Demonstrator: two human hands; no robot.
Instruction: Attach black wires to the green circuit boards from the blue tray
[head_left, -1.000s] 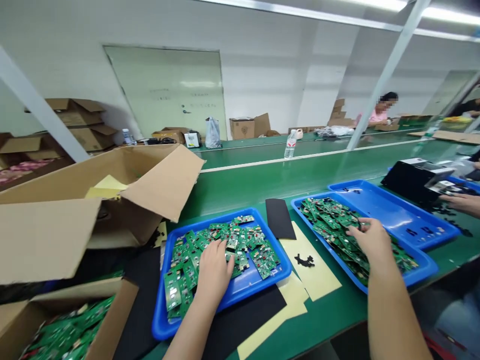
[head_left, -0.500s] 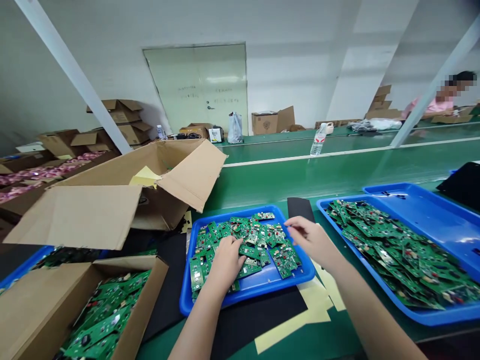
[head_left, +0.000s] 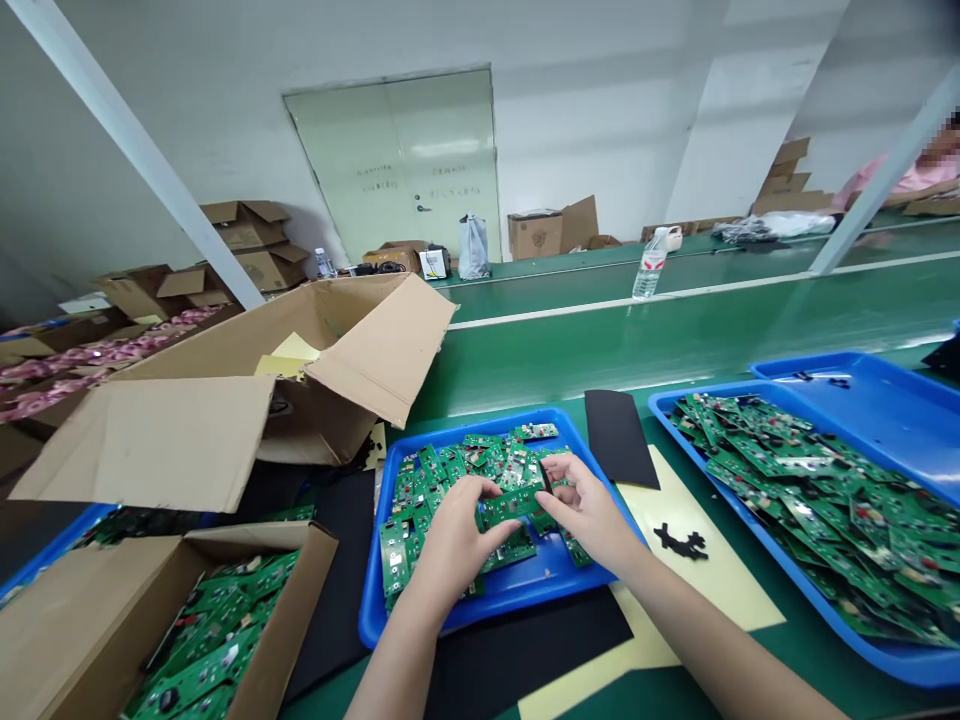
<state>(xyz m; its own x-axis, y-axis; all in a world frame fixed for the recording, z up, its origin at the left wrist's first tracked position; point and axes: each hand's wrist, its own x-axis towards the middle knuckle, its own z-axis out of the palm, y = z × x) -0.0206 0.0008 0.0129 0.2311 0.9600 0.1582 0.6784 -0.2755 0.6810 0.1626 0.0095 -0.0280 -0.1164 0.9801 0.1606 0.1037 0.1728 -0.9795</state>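
Over the middle of a blue plastic tray [head_left: 480,420], my left hand [head_left: 455,545] and my right hand [head_left: 589,510] grip one green circuit board [head_left: 514,507] between them. A small dark piece shows at the board's right end, too small to name. Beneath my hands, the tray holds a loose heap of similar green circuit boards [head_left: 442,480]. A larger blue tray [head_left: 862,400] at the right carries a dense pile of green boards [head_left: 802,500], out of reach of my fingers here.
A black foam sheet [head_left: 616,440] and a yellow backing sheet [head_left: 720,570] lie between the trays. An open cardboard box [head_left: 360,350] stands left, with a box of green boards [head_left: 217,640] below it. Beyond runs a green conveyor belt [head_left: 637,340], with a co-worker's pink sleeve [head_left: 907,178] far right.
My right hand has come in from the tray's edge, and both hands now hold one board above the heap. The view has shifted slightly.
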